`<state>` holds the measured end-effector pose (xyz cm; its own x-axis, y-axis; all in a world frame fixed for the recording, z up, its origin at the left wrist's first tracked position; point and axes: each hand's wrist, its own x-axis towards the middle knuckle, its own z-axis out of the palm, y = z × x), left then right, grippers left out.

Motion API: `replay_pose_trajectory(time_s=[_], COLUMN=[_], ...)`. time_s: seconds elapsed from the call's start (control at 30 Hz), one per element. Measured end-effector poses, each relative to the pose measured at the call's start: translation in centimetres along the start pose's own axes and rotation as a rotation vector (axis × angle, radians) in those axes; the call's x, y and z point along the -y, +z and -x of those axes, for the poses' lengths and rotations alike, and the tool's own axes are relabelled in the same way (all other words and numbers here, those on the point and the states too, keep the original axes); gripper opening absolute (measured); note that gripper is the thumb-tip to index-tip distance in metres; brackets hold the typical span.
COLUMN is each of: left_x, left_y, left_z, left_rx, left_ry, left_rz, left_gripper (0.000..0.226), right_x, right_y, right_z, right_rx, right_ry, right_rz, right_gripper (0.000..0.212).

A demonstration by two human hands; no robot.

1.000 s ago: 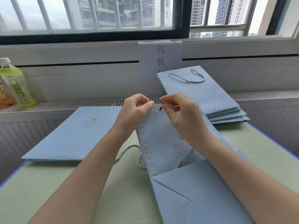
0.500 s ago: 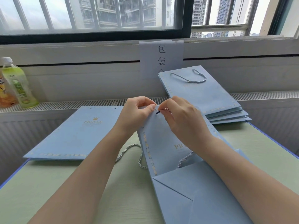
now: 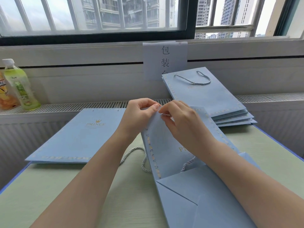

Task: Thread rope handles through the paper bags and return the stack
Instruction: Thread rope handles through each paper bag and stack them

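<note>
fingers [image 3: 155, 108] of the left hand [image 3: 139, 116] are pinching the top edge of the paper bag [image 3: 166, 145], thumb pressed against the forefinger with the paper between them, while the right hand [image 3: 184, 124] is curling over that same edge and nipping the rope handle [image 3: 166, 115] between its fingertips, right beside the left thumb. whether the rope tip is sitting inside a hole i cannot tell, since the knuckles are hiding the spot. the bag is lying open-mouthed toward the window on the green tabletop [image 3: 49, 186], its folded base nearest the person, and the slack of the rope is trailing out from under it in a loop [image 3: 139, 155] on the left.

to my eye the threading of this bag is under way and not yet done. the unthreaded bags [image 3: 79, 137] are lying flat to the left with bare punch holes along the far edge, and the finished stack [image 3: 213, 99] is leaning against the wall to the right with a handle showing on top.

what could spoil it from here: the tip could fray or slip back out if the pinch is loosened too soon; a hard tug could tear the thin paper around the hole or crease the rim where the left thumb is bearing down. the trailing loop could also snag under the bag and drag it sideways. two drink bottles [image 3: 21, 84] are standing on the ledge, well apart from the work.
</note>
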<state>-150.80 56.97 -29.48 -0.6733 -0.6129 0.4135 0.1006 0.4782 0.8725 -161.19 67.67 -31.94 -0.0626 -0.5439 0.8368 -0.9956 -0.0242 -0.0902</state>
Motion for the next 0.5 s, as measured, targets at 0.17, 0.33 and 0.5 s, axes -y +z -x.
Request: replay_pose_trajectory(time_s=[0.17,0.33,0.5], left_x=[-0.39,-0.14,-1.04], left_y=[-0.87,-0.99,-0.95], left_z=[-0.15,-0.33,-0.18], left_rx=[0.042,0.038,0.049], left_ry=[-0.205,-0.26,-0.198], left_rz=[0.343,0.337,0.224], left_gripper=[0.048,0.059,0.057], right_x=[0.48,0.6,0.07], right_y=[-0.79,-0.7,-1.07], right_z=[-0.36,-0.43,-0.56], right_rx=[-0.034,-0.033,0.058], right_ry=[0.112,0.192,0.382], right_rz=[-0.195,-0.261,-0.287], right_gripper=[0.006,0.006,0.038])
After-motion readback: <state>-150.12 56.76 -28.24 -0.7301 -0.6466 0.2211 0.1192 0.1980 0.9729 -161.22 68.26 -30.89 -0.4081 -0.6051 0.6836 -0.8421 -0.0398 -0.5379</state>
